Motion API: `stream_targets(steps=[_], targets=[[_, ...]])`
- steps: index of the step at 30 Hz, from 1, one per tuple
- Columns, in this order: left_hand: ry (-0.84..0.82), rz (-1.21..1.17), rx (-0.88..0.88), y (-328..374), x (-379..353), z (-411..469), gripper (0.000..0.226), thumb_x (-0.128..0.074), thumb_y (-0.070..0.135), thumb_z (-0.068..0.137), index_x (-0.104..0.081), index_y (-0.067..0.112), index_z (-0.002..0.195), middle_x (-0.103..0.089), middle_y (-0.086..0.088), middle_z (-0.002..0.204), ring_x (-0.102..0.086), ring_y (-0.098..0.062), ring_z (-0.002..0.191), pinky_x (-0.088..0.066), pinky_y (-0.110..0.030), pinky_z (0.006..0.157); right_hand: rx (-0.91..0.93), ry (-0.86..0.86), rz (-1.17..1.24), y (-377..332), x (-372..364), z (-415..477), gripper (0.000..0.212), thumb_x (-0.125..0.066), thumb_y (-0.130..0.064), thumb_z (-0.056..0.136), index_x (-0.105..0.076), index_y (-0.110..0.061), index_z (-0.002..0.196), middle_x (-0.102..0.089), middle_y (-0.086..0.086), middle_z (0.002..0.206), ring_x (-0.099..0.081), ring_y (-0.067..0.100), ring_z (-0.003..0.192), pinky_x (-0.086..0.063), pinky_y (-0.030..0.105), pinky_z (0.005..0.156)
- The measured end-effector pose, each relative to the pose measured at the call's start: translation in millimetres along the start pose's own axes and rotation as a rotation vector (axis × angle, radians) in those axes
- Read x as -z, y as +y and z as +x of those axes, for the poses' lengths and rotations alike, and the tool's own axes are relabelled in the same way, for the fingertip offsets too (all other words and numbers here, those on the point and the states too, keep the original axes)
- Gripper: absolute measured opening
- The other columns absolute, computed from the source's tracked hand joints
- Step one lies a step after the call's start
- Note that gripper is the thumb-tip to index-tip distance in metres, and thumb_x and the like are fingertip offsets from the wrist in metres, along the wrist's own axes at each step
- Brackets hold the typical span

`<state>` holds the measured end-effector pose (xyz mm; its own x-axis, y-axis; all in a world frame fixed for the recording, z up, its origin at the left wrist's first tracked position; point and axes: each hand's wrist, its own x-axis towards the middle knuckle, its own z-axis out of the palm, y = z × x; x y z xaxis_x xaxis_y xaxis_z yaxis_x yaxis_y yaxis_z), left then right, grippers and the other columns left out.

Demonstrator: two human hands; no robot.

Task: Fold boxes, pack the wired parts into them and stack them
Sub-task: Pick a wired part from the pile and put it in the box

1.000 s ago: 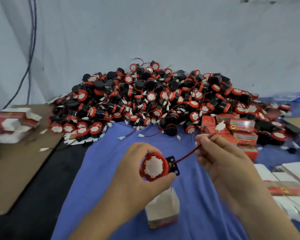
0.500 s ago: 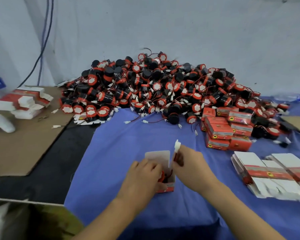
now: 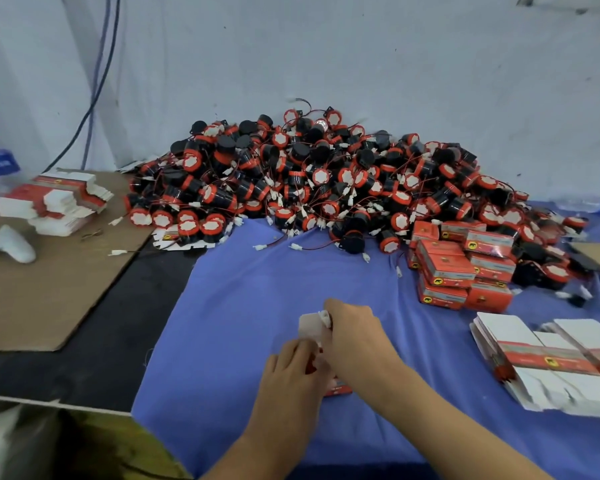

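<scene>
The left hand (image 3: 291, 372) grips the small box (image 3: 338, 389) on the blue cloth (image 3: 257, 289), the red part (image 3: 310, 366) showing inside. The right hand (image 3: 355, 336) pinches the white plug (image 3: 324, 315); it should tuck the wire fully in before closing the flap (image 3: 309, 327).

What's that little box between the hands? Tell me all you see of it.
A small cardboard box, white inside and red at the bottom, standing upright on the blue cloth, its top flap open. The left hand grips its side; the right hand pinches a white connector at its mouth.
</scene>
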<state>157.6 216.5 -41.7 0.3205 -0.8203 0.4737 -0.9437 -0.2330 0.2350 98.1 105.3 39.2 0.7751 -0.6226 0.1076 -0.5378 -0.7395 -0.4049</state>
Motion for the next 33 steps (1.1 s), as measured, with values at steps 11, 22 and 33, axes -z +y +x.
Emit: stream_targets(steps=[11, 22, 33], targets=[[0.157, -0.544, 0.319, -8, -29, -4, 0.047, -0.055, 0.041, 0.086, -0.052, 0.05, 0.132, -0.057, 0.027, 0.135, -0.051, 0.013, 0.12, -0.043, -0.015, 0.098, 0.11, 0.016, 0.004, 3, -34, -16, 0.011, -0.039, -0.027, 0.091, -0.044, -0.028, 0.082, -0.06, -0.009, 0.082, -0.044, 0.012, 0.066, -0.029, 0.028, 0.059], [0.106, -1.621, 0.685, -7, -25, -2, 0.055, -0.06, -0.003, 0.077, -0.053, 0.011, 0.13, -0.076, -0.005, 0.108, -0.072, -0.016, 0.101, -0.058, -0.024, 0.077, 0.285, -0.188, -0.11, 11, -32, -12, 0.033, -0.033, -0.035, 0.1, -0.064, -0.026, 0.092, -0.067, -0.011, 0.106, -0.053, 0.014, 0.103, -0.032, 0.031, 0.084], [-0.135, -1.53, 0.481, -26, -17, -16, 0.068, -0.049, -0.014, 0.079, -0.06, 0.019, 0.138, -0.067, -0.004, 0.131, -0.063, -0.015, 0.122, -0.055, -0.028, 0.091, 0.113, -0.224, -0.071, 4, -25, 0, 0.018, -0.052, -0.025, 0.079, -0.068, -0.016, 0.079, -0.067, -0.001, 0.073, -0.061, 0.017, 0.07, -0.046, 0.029, 0.06]])
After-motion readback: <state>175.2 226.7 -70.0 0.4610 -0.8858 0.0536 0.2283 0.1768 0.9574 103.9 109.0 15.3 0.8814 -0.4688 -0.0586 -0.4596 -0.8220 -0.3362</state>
